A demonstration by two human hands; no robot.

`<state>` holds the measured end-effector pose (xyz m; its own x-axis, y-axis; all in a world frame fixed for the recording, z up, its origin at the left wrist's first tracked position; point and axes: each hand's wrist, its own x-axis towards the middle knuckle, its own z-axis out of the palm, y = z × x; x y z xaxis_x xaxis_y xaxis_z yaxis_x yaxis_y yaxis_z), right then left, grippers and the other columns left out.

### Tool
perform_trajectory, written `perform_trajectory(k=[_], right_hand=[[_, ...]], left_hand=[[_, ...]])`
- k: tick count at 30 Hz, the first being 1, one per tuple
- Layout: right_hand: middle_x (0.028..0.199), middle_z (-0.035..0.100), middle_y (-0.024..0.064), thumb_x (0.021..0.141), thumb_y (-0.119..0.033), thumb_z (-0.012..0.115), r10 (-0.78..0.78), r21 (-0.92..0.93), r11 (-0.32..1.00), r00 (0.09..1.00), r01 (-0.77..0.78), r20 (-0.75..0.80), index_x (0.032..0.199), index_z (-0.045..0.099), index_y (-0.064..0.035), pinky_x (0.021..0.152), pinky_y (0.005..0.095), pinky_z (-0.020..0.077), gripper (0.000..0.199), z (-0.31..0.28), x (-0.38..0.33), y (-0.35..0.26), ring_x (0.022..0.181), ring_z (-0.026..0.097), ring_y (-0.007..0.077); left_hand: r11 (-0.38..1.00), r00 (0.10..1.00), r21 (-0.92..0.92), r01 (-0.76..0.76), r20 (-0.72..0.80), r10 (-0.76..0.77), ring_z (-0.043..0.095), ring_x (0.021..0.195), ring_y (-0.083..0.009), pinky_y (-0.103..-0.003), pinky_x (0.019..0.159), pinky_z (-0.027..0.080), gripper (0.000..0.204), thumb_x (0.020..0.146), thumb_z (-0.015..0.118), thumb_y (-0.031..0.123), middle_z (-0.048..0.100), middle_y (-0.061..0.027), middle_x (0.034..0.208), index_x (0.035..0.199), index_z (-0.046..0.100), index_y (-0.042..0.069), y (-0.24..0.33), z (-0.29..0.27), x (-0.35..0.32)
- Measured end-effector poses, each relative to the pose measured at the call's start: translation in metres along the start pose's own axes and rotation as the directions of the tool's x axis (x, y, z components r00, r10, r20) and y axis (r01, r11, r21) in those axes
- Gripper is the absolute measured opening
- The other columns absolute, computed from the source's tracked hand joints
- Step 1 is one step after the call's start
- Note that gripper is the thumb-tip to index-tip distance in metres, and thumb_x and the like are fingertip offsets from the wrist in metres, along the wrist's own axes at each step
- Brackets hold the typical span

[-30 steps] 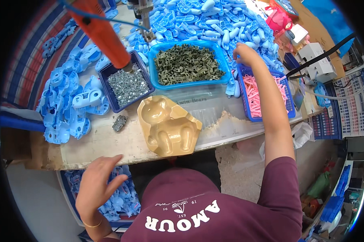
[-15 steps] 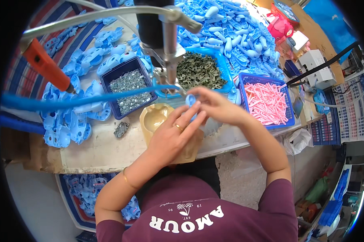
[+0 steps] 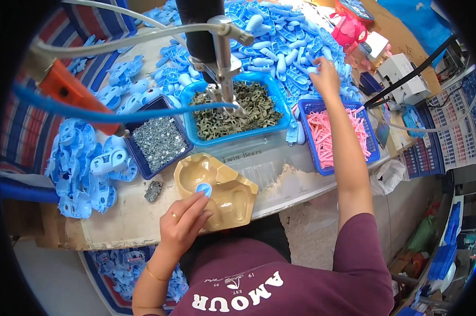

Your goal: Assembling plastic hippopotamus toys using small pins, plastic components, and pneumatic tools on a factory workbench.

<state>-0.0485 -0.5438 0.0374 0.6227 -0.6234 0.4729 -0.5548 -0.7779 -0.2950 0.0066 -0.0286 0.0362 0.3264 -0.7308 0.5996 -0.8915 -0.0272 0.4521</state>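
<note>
My left hand is at the near edge of the table, its fingertips closed on a small round blue plastic part. That part sits over a tan moulded holder with shaped hollows. My right hand reaches out to the far right, over a large heap of blue plastic pieces. Its fingers are curled, with the tips at a blue piece of the heap; they partly cover it. Beyond the holder hangs a metal machine head with a pointed tip.
A light blue basket holds dark green clips; a dark blue tray holds small metal parts. Pink strips fill a blue basket under my right forearm. An orange-red hand tool and a blue hose hang at left, above blue shells.
My hands have parted. The right one has moved away to the far heap; the left has drawn back toward me with the blue part, uncovering the holder. The view has shifted a little.
</note>
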Motion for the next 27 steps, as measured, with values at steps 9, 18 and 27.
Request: perform_trajectory(k=[9, 18, 27], right_hand=[[0.102, 0.064, 0.0079, 0.088, -0.017, 0.074, -0.187, 0.145, 0.970, 0.980, 0.196, -0.069, 0.127, 0.068, -0.0123, 0.073, 0.0333, 0.0527, 0.040, -0.018, 0.004, 0.034, 0.086, 0.065, 0.0207], [0.087, 0.063, -0.0002, 0.097, -0.022, 0.068, -0.236, 0.678, 0.597, 0.713, -0.430, 0.660, 0.134, 0.061, -0.0085, 0.070, 0.0229, 0.0501, 0.040, -0.075, -0.083, -0.102, 0.077, 0.061, 0.0083], [0.099, 0.064, 0.0067, 0.087, -0.021, 0.076, -0.537, 0.555, 0.822, 0.497, 0.126, 0.682, 0.116, 0.070, -0.0093, 0.068, 0.0338, 0.0525, 0.032, -0.074, -0.212, -0.187, 0.077, 0.067, 0.0191]], left_hand=[[0.985, 0.987, -0.091, 0.147, 0.071, -0.141, 0.071, 0.094, -0.0301, -0.036, 0.079, 0.058, 0.043, 0.077, 0.081, 0.001, 0.071, -0.0165, 0.115, 0.118, 0.069, 0.001, -0.001, -0.003, -0.021], [0.996, 0.973, 0.084, 0.032, 0.227, -0.051, 0.069, 0.097, -0.0278, -0.038, 0.084, 0.058, 0.042, 0.080, 0.079, 0.008, 0.070, -0.0103, 0.119, 0.120, 0.070, 0.004, 0.005, -0.006, -0.034], [0.985, 0.983, 0.166, -0.040, 0.185, 0.009, 0.066, 0.108, -0.0274, -0.045, 0.098, 0.054, 0.049, 0.077, 0.081, 0.017, 0.068, -0.0079, 0.122, 0.123, 0.069, 0.006, 0.012, 0.022, -0.052]])
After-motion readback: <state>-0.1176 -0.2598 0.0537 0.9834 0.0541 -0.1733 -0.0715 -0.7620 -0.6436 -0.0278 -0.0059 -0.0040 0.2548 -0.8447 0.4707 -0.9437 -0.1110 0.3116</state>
